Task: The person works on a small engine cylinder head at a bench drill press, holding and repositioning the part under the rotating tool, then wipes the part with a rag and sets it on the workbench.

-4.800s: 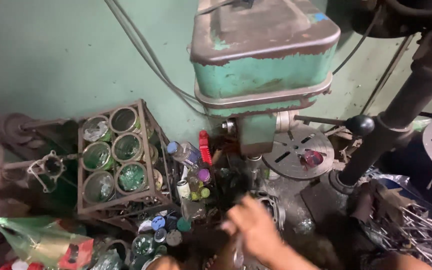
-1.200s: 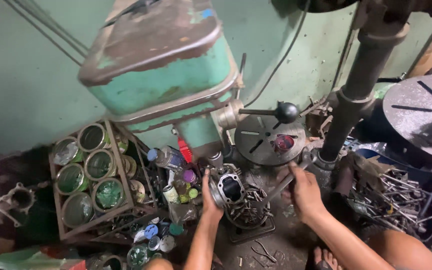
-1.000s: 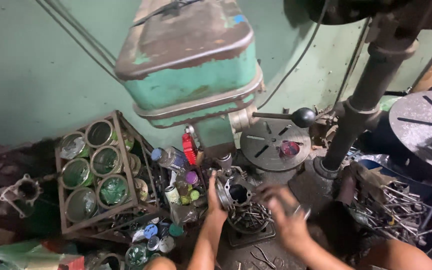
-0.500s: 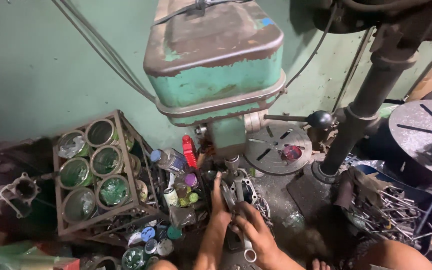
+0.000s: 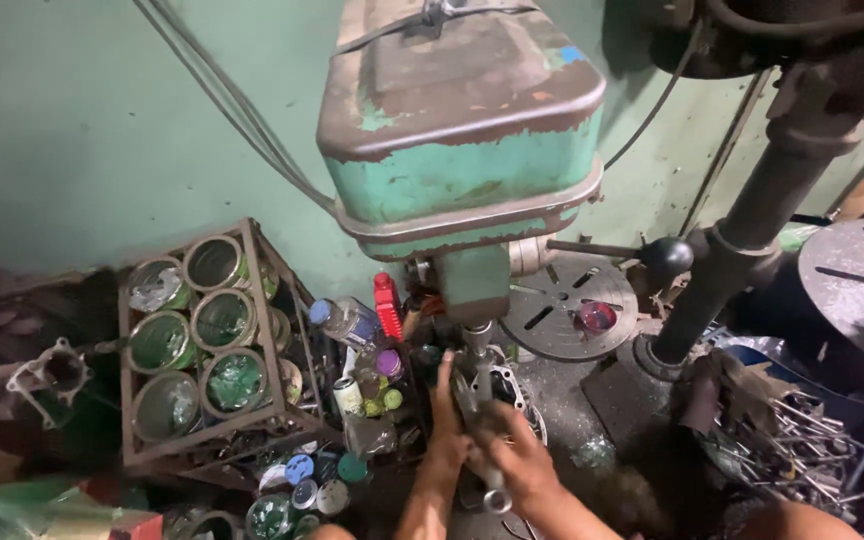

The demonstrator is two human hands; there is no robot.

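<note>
Fingers (image 5: 444,385) of the left hand (image 5: 448,432) are reaching up along the left side of a grey metal engine part (image 5: 492,388), pressing against it, though whether they are fully curling round it I cannot tell. Fingers of the right hand (image 5: 517,455) are clenching around a metal tool (image 5: 487,470) whose ringed end is sticking out below the fist; the hand is touching the lower front of the same part. The engine part is sitting directly beneath the spindle (image 5: 477,338) of a worn green drill press (image 5: 462,150), in front of the round slotted press table (image 5: 567,305).

Just left of the hands, small bottles and tins (image 5: 367,375) are crowding together, a red one (image 5: 388,306) among them. Further left, a rusty wire crate (image 5: 214,345) is holding open paint cans stained green. On the right, a dark column (image 5: 742,250) is rising, and a bin of loose metal rods and scrap (image 5: 802,460) is lying near it.
</note>
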